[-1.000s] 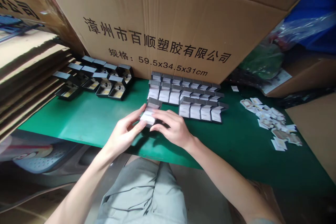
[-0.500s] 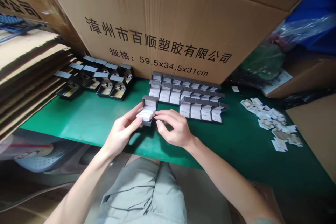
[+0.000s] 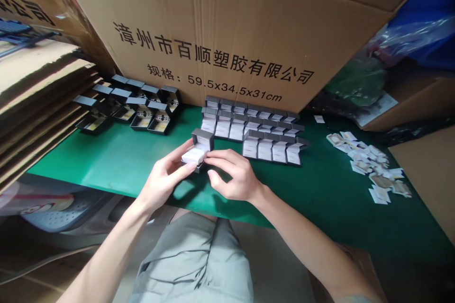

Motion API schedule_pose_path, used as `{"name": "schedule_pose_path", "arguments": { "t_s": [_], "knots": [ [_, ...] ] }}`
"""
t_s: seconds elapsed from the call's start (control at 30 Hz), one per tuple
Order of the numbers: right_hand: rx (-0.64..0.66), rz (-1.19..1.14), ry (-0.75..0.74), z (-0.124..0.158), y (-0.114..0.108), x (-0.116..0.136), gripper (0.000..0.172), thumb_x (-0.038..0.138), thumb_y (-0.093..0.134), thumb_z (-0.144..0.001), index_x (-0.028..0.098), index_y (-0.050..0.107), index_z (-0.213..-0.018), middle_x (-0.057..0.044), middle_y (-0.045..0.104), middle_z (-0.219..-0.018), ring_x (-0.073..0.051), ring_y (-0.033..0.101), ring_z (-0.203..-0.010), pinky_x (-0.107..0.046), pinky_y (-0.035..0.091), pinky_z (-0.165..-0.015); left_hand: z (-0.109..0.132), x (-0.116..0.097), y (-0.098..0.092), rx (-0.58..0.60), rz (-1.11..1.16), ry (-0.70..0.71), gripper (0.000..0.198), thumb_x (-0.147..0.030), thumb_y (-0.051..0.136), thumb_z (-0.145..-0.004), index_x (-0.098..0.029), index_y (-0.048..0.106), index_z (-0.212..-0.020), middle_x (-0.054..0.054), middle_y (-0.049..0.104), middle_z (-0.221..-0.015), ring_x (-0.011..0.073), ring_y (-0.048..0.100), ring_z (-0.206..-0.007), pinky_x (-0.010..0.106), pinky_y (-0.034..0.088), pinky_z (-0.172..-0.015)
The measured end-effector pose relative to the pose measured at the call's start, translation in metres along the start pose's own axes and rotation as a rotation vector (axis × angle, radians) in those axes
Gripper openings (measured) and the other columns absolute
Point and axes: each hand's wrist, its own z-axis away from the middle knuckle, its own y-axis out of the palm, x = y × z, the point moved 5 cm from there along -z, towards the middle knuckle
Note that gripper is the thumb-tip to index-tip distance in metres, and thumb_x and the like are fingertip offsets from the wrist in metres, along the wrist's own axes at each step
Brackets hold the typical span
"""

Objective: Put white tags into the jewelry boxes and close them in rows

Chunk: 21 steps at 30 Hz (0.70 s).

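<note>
Over the front part of the green table, my left hand (image 3: 163,177) is closed around a small dark jewelry box (image 3: 205,136) with its lid raised. A white insert pad (image 3: 194,154) sits tilted in the box's lower half, and how deep it lies I cannot tell. My right hand (image 3: 232,173) touches the right edge of the pad with its fingertips, the thumb held apart below. Behind and to the right, several raised-lid boxes with white inserts (image 3: 265,147) stand in rows. At the left are several raised-lid dark boxes (image 3: 158,123) with yellowish bottoms inside.
A large cardboard carton (image 3: 227,23) stands along the back of the green table (image 3: 117,165). Loose white and tan pads (image 3: 369,161) lie heaped at the right. Stacked boards (image 3: 42,99) rise at the left edge. Plastic bags (image 3: 355,80) and another carton are at the right.
The white pad has shifted slightly left and tilted within the box. My right fingertips have moved a little left with it, while my left hand keeps its hold on the box.
</note>
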Motion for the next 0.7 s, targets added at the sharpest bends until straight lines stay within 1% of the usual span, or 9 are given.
{"name": "schedule_pose_path", "arguments": {
  "t_s": [0.13, 0.27, 0.4, 0.5, 0.6, 0.7],
  "knots": [
    [-0.015, -0.013, -0.033, 0.0, -0.001, 0.002, 0.024, 0.017, 0.061, -0.089, 0.018, 0.07, -0.112, -0.011, 0.075, -0.112, -0.02, 0.073, -0.098, -0.034, 0.064, -0.087, -0.001, -0.001, -0.001, 0.0, 0.016, -0.005, 0.082, -0.048, 0.08, -0.08, -0.023, 0.051, -0.152, 0.011, 0.067, -0.139, 0.0372, 0.062, -0.129, 0.048, 0.05, -0.111],
    [0.001, -0.02, -0.022, 0.0, 0.0, 0.001, 0.023, 0.017, 0.062, -0.089, 0.018, 0.069, -0.111, -0.011, 0.075, -0.109, -0.02, 0.072, -0.097, -0.035, 0.064, -0.086, -0.002, -0.001, -0.001, 0.017, 0.023, 0.015, 0.077, -0.045, 0.081, -0.08, -0.026, 0.054, -0.15, 0.01, 0.063, -0.145, 0.0363, 0.057, -0.135, 0.048, 0.046, -0.116],
    [0.056, -0.013, 0.01, 0.001, 0.003, -0.001, 0.023, 0.019, 0.061, -0.089, 0.021, 0.068, -0.11, -0.009, 0.075, -0.109, -0.02, 0.072, -0.097, -0.036, 0.063, -0.087, -0.002, -0.002, -0.001, 0.017, -0.009, 0.066, 0.076, -0.046, 0.081, -0.078, -0.026, 0.057, -0.147, 0.009, 0.056, -0.152, 0.0382, 0.053, -0.139, 0.05, 0.044, -0.117],
    [0.107, 0.005, 0.013, 0.002, 0.006, -0.002, 0.026, 0.02, 0.062, -0.089, 0.021, 0.067, -0.114, -0.009, 0.074, -0.112, -0.02, 0.071, -0.098, -0.035, 0.063, -0.088, -0.003, -0.002, -0.001, 0.018, -0.029, 0.076, 0.074, -0.047, 0.08, -0.079, -0.028, 0.058, -0.146, 0.009, 0.057, -0.151, 0.0375, 0.054, -0.138, 0.048, 0.046, -0.116],
    [0.147, 0.044, -0.003, 0.003, 0.008, -0.001, 0.029, 0.02, 0.061, -0.09, 0.021, 0.067, -0.119, -0.009, 0.074, -0.115, -0.021, 0.071, -0.099, -0.036, 0.063, -0.088, -0.004, 0.0, -0.003, 0.0, -0.038, 0.073, 0.071, -0.043, 0.079, -0.079, -0.03, 0.059, -0.145, 0.007, 0.057, -0.152, 0.0364, 0.053, -0.139, 0.046, 0.046, -0.117],
    [0.168, 0.104, -0.025, 0.002, 0.01, 0.001, 0.028, 0.019, 0.058, -0.093, 0.021, 0.068, -0.12, -0.009, 0.074, -0.117, -0.023, 0.069, -0.101, -0.039, 0.063, -0.09, -0.005, 0.003, -0.006, -0.031, -0.038, 0.073, 0.069, -0.039, 0.078, -0.079, -0.031, 0.058, -0.144, 0.006, 0.055, -0.154, 0.0361, 0.05, -0.142, 0.048, 0.043, -0.118]
  ]
}}
